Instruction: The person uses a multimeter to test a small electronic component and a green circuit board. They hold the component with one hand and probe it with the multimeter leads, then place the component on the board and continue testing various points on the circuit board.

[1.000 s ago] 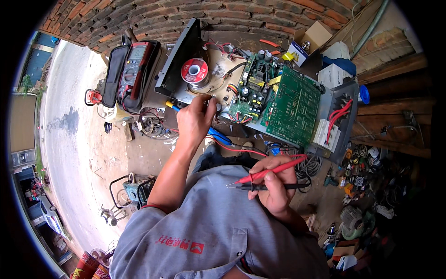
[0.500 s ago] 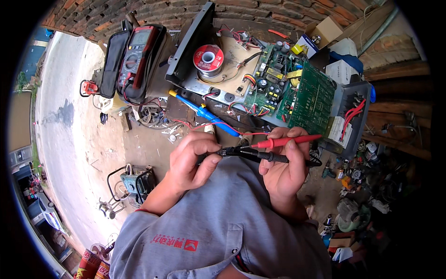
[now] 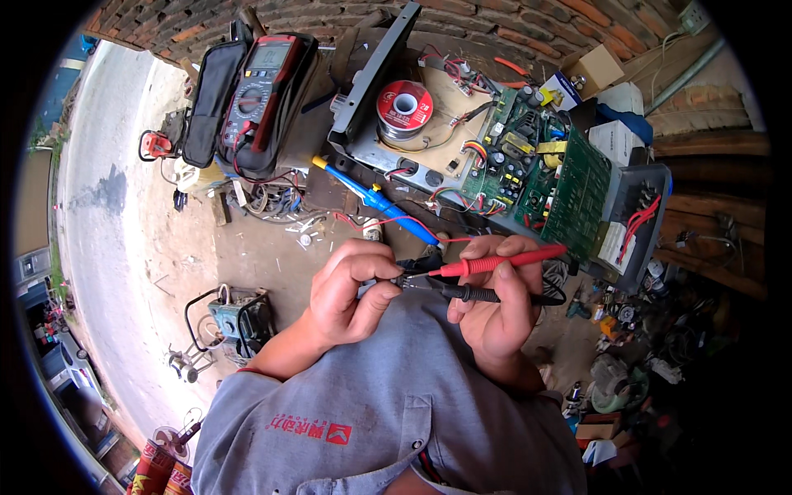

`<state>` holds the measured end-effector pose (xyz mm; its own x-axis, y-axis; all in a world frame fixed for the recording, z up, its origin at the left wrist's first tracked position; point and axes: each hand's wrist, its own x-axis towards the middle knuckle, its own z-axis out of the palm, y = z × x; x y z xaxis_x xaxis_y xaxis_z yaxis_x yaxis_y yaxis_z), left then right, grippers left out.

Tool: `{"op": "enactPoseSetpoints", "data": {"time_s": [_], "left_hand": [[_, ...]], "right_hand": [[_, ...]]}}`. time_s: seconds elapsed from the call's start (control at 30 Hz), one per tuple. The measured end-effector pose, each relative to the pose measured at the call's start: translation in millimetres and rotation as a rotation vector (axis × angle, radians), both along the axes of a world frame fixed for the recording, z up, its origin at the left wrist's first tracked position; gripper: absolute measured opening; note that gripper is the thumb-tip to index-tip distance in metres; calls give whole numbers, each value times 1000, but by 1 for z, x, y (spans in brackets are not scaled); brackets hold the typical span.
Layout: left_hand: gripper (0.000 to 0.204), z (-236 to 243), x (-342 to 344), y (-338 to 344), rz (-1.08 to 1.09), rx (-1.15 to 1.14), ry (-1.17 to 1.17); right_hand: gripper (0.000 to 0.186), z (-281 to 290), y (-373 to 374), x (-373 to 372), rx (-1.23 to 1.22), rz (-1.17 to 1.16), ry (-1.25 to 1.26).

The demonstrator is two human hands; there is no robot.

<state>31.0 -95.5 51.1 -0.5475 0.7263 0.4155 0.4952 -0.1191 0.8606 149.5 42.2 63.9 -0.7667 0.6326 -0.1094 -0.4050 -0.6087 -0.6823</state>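
My left hand (image 3: 351,293) pinches a small dark part with short metal leads (image 3: 403,281) between thumb and fingertips; most of it is hidden by the fingers. Two multimeter probes lie across the fingers of my right hand (image 3: 505,305), held somewhat like chopsticks: a red probe (image 3: 487,263) above and a black probe (image 3: 472,293) below. Both probe tips point left and meet the part's leads, or come very near them; I cannot tell whether they touch. The red-and-grey multimeter (image 3: 254,95) rests in its black case at the upper left, its display lit.
Ahead, an opened device holds green circuit boards (image 3: 577,194) and a solder spool (image 3: 405,104). A blue desoldering pump (image 3: 375,200) with a yellow end lies before it. A framed machine (image 3: 239,320) stands on the floor at left. Tools and parts clutter the right (image 3: 627,330).
The view has shifted, so the bench things sit further right. Both probe tips have moved left toward the part in my left hand, and its leads now show more plainly.
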Motion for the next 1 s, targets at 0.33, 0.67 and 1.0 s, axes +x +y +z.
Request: {"op": "enactPoseSetpoints", "data": {"time_s": [0.33,0.67,1.0], "left_hand": [[18,1,-7,-2,3,11,-15],[17,0,-7,-1,2,14,-50],[15,6,-9,-1,-7,18,-48]], "right_hand": [[19,6,-8,-13,92,-45,-123],[19,2,-2,-10,30,-1,-55],[19,7,-8,-16,90,-107,-163]]}}
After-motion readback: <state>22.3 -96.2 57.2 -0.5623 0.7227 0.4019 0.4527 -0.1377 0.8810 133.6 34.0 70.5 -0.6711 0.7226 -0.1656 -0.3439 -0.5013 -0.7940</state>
